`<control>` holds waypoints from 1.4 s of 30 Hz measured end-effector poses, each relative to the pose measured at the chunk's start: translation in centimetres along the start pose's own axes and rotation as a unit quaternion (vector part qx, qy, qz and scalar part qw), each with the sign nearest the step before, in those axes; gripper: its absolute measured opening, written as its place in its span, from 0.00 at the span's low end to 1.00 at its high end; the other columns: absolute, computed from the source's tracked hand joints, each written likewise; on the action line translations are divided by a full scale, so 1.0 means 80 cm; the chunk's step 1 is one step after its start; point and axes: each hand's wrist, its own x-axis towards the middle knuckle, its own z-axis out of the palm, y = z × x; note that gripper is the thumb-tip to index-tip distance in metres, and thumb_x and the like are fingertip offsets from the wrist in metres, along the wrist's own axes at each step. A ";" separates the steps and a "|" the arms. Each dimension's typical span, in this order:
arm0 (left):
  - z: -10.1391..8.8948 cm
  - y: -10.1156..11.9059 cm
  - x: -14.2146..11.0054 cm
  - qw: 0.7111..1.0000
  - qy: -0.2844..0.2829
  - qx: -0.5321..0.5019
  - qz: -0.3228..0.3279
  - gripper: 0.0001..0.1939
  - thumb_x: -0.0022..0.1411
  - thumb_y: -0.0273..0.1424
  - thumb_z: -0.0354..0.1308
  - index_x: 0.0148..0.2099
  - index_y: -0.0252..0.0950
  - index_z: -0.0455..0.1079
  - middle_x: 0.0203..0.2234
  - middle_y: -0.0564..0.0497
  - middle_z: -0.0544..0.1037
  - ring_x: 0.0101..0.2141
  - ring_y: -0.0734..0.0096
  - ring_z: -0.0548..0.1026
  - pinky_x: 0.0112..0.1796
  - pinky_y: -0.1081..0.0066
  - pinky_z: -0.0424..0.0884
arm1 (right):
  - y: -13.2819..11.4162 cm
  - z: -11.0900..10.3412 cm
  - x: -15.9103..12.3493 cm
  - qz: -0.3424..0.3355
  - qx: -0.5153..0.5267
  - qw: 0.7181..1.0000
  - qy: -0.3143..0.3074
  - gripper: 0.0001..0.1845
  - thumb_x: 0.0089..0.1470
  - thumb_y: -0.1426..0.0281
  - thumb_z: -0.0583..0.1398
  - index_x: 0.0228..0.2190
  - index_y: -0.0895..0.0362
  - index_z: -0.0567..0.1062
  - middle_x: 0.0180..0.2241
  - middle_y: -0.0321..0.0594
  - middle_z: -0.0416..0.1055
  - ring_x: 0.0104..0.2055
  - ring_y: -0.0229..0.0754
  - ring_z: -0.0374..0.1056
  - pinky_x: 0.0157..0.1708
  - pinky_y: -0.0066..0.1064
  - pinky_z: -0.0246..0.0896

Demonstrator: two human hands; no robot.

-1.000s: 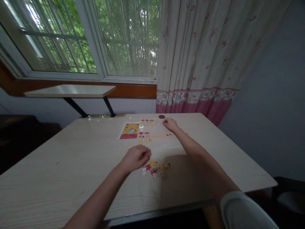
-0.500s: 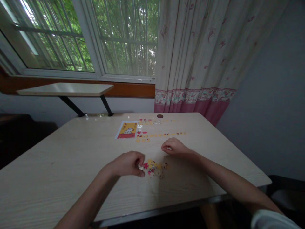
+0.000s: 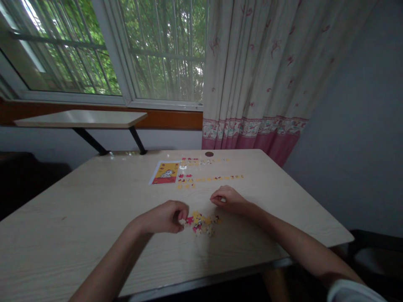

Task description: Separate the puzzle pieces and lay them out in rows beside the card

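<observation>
A small heap of loose puzzle pieces [image 3: 201, 222], yellow, red and white, lies on the pale wooden table [image 3: 94, 218]. My left hand [image 3: 163, 216] rests curled at the heap's left edge, its fingertips pinched at a piece there. My right hand [image 3: 228, 198] sits just beyond the heap on the right, fingers curled down on the tabletop; whether it holds a piece is hidden. Farther back lie a yellow and red picture card [image 3: 164, 173] and two rows of laid-out pieces [image 3: 209, 178].
A small dark round disc [image 3: 209, 154] sits near the table's far edge. A narrow shelf on black brackets [image 3: 82, 118] runs under the barred window. A floral curtain with a pink hem [image 3: 255, 84] hangs at the back right, a grey wall beside it.
My right hand has drawn back from the far row of pieces to a spot just behind the heap. My left hand has shifted slightly to the heap's left edge.
</observation>
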 end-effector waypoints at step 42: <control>0.043 0.011 0.047 0.928 0.193 -0.318 0.011 0.14 0.51 0.39 0.60 0.30 0.32 0.66 0.15 0.60 0.58 0.17 0.83 0.53 0.20 0.78 0.49 | -0.037 0.027 -0.005 -0.013 0.013 0.988 0.152 0.06 0.51 0.66 0.58 0.27 0.55 0.73 0.20 0.34 0.69 0.25 0.35 0.63 0.31 0.28 0.55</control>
